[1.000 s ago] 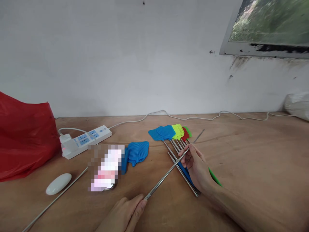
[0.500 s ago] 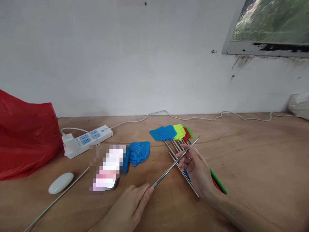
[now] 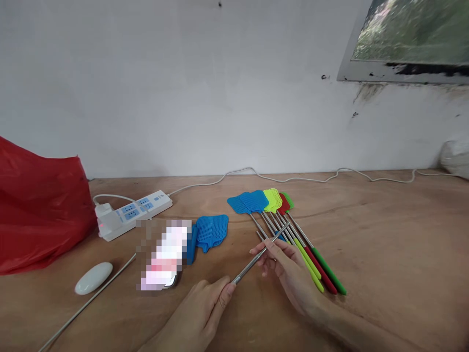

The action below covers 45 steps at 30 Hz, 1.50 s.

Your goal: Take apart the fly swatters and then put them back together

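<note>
A thin telescopic metal rod point(image 3: 261, 253) slants above the wooden table point(image 3: 384, 234), held at both ends. My left hand point(image 3: 200, 318) pinches its near end between thumb and fingers. My right hand point(image 3: 287, 271) grips it near the middle, fingers curled round it. Just behind lie several finished fly swatters point(image 3: 273, 208) side by side, with blue, yellow-green, red and green heads and coloured handles. Loose blue swatter heads point(image 3: 210, 231) lie to the left of them.
A red plastic bag point(image 3: 40, 208) stands at the left. A white power strip point(image 3: 130, 212) and its cable run along the back. A white oval object point(image 3: 94, 277), another bare rod point(image 3: 88, 300) and a blurred-out item point(image 3: 163, 254) lie front left. A white bag point(image 3: 454, 157) sits far right.
The rod has become shorter, its far tip drawn back toward me. My right hand slid down and left along it, uncovering the swatter handles. My left hand rose slightly.
</note>
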{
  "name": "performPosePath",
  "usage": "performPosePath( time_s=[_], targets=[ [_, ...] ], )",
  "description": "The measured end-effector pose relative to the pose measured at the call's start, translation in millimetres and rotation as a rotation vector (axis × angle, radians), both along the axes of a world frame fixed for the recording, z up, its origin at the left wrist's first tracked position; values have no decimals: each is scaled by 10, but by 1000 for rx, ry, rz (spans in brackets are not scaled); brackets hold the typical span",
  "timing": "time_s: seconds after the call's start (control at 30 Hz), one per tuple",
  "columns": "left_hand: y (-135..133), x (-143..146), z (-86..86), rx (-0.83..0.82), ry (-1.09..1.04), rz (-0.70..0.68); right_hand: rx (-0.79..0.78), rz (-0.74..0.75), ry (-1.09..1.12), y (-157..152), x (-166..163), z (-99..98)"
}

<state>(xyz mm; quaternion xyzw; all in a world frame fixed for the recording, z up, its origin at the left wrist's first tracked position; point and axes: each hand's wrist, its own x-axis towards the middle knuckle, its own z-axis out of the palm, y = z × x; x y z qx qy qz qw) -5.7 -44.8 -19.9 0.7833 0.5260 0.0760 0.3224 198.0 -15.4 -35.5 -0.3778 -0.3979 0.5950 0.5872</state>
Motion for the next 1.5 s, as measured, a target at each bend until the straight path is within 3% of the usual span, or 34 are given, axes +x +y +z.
performPosePath(
  time_s=[0.2,0.47,0.7,0.87,0.93,1.17,1.5],
  targets=[
    [5,-30,-13,10,-5,-22,25,-191,99,108,144,4],
    [45,9,-9,41,10,-13,3,37,-1,-54,-85,-101],
    [56,-4,-5,-22,-38,4,37,-114,-35,17,41,-11],
    [104,42,34,45,-68,58,36,-54,-246,-140,-89,-162],
    [136,69,63,73,-90,52,30,25,-235,-194,-136,-205],
    [226,43,34,39,-24,-5,152,-157,-245,-72,1,-258],
    [338,40,-39,58,33,-42,154,-155,-279,-37,-15,-295]
  ],
)
